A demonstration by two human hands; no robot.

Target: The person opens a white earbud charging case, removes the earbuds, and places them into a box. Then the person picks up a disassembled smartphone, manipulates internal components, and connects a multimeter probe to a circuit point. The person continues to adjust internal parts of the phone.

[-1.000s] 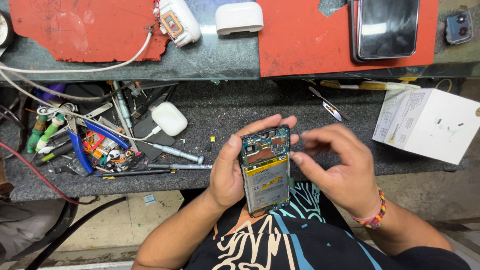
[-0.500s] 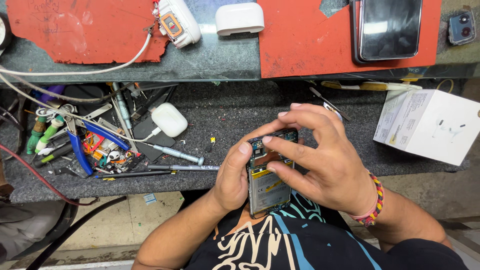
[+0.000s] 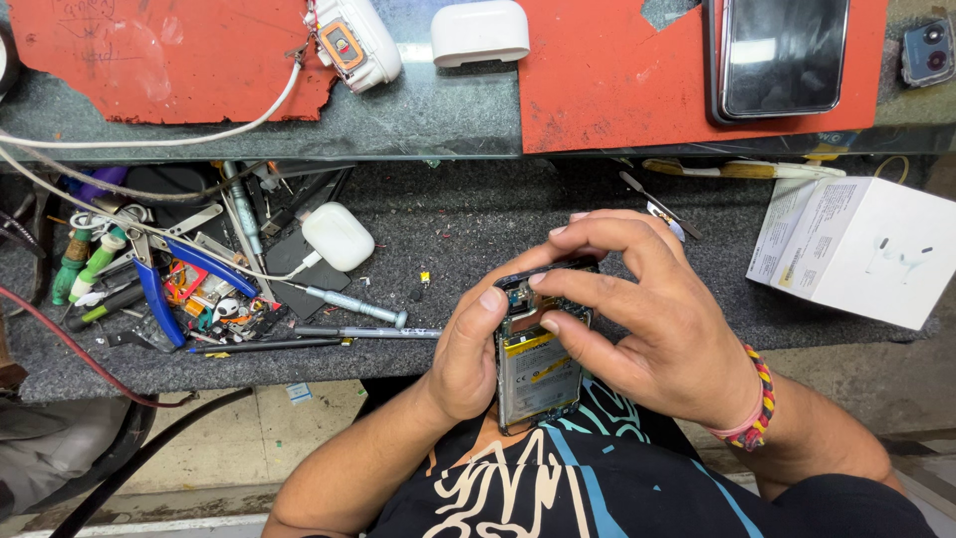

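Left hand still cradles the opened-up smartphone with its yellow-labelled battery exposed just below the dark bench mat, while the right hand has swung over, fingertips now pinching its top edge.

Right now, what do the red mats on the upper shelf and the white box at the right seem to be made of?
The red mats look like thin rubber or silicone: matte, scuffed, with torn, ragged edges. The white box looks like smooth coated cardboard: sharp folded corners and a faint sheen. Neither can be told for certain from the look alone.
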